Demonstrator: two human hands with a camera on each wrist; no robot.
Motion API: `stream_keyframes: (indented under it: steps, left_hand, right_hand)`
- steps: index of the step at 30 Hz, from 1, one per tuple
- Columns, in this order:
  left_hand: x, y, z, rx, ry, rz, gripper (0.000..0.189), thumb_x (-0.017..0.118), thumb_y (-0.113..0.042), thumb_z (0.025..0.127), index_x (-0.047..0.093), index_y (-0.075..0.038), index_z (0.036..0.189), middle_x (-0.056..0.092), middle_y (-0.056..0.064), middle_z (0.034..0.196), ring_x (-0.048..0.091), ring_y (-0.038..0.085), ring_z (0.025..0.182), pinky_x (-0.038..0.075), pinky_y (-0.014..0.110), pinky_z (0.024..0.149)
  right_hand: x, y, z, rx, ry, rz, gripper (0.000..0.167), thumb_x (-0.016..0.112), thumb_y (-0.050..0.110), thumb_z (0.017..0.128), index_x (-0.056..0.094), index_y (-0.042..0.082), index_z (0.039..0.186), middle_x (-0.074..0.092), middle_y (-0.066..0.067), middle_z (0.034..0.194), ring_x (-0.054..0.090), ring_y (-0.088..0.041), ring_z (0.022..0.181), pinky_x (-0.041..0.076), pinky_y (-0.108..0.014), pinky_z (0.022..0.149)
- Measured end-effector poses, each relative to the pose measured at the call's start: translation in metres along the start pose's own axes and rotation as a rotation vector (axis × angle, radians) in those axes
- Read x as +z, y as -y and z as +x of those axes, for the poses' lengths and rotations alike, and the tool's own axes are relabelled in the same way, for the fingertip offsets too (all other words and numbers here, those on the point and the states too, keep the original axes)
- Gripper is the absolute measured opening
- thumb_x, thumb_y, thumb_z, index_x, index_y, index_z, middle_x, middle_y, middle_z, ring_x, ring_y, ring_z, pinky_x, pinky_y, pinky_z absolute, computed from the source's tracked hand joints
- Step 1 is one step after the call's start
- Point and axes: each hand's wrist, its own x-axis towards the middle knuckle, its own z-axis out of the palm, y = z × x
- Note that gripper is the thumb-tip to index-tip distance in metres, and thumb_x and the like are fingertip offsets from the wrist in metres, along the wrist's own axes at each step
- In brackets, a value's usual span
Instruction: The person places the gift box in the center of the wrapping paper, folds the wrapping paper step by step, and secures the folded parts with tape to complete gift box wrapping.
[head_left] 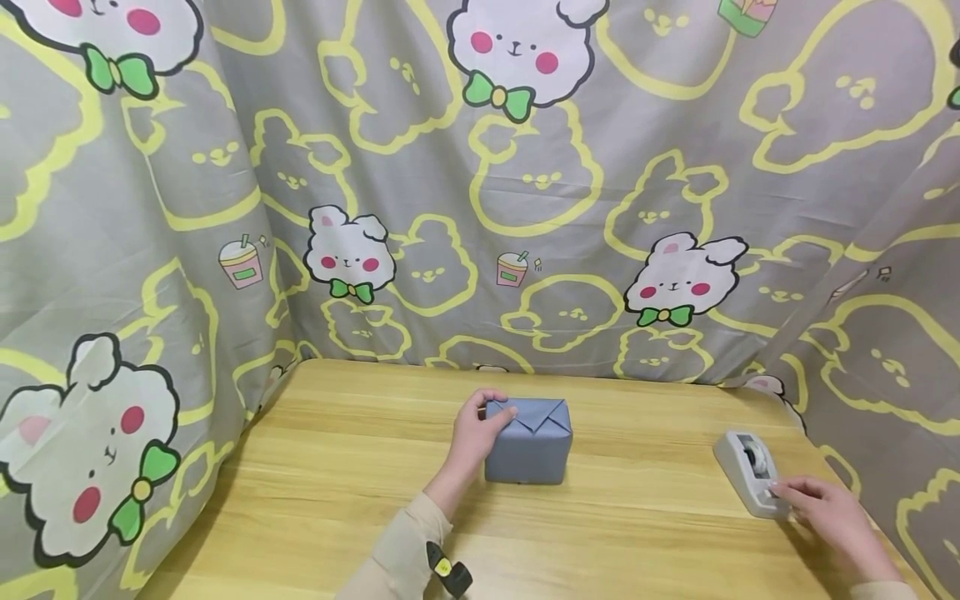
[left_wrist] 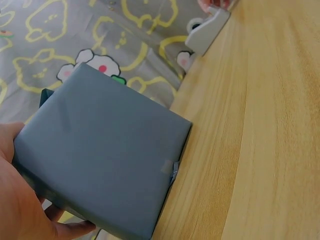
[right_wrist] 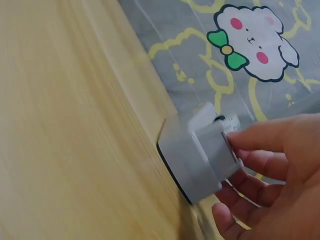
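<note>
A box wrapped in blue-grey paper (head_left: 528, 457) stands on the wooden table (head_left: 360, 467), its folded paper end facing up. My left hand (head_left: 480, 423) grips it at the left, thumb on the top folds and fingers round the far side. In the left wrist view the wrapped box (left_wrist: 105, 150) shows a broad smooth face, with a small bit of paper sticking out at one edge. At the right, a grey tape dispenser (head_left: 750, 471) holds a roll of tape (head_left: 756, 458). My right hand (head_left: 828, 512) pinches at the dispenser's near end, where the tape comes off; the strip itself is hardly visible.
A grey curtain (head_left: 435, 183) with yellow outlines and white cartoon heads hangs behind the table and along both sides. The dispenser sits near the table's right edge. A black strap with a small device (head_left: 448, 569) is on the left wrist, over a beige sleeve (head_left: 401, 550).
</note>
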Motion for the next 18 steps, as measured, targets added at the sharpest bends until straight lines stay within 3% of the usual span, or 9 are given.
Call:
stream_keyframes:
  steps: [3,9,15,18]
  left_hand:
    - [0.0001,-0.0003,0.0009,-0.009,0.004,-0.009,0.027,0.074,-0.014,0.083,0.065,-0.002,0.105,0.061,0.016,0.111,0.05,0.019,0.09,0.04,0.028,0.073]
    - [-0.0008,0.0029,0.0009,0.016,-0.009,0.0,0.026,0.076,-0.022,0.081,0.066,-0.009,0.101,0.061,0.01,0.107,0.05,0.017,0.09,0.041,0.027,0.074]
    - [-0.0021,0.0044,0.0021,0.038,-0.013,-0.005,0.023,0.076,-0.025,0.08,0.066,-0.014,0.097,0.061,0.006,0.103,0.052,0.018,0.088,0.042,0.028,0.073]
    - [-0.0037,0.0044,0.003,0.011,-0.008,-0.009,0.024,0.077,-0.025,0.08,0.066,-0.014,0.099,0.061,0.007,0.106,0.052,0.019,0.091,0.042,0.029,0.076]
  right_hand:
    - [0.0011,0.0,0.0001,0.037,0.001,0.074,0.042,0.057,0.04,0.097,0.07,0.0,0.1,0.056,0.025,0.08,0.051,0.004,0.071,0.046,-0.02,0.065]
    - [0.0029,0.0007,0.0004,0.078,-0.017,0.15,0.034,0.061,0.041,0.095,0.073,0.009,0.096,0.055,0.028,0.079,0.048,0.005,0.073,0.045,-0.02,0.065]
    - [-0.0004,-0.0015,0.0019,0.126,0.088,0.355,0.02,0.058,0.038,0.097,0.07,0.034,0.083,0.051,0.036,0.082,0.053,0.011,0.079,0.05,-0.016,0.071]
    - [0.0006,-0.0028,0.0027,0.127,0.132,0.489,0.02,0.058,0.031,0.098,0.072,0.028,0.084,0.057,0.031,0.085,0.056,0.011,0.081,0.053,-0.014,0.073]
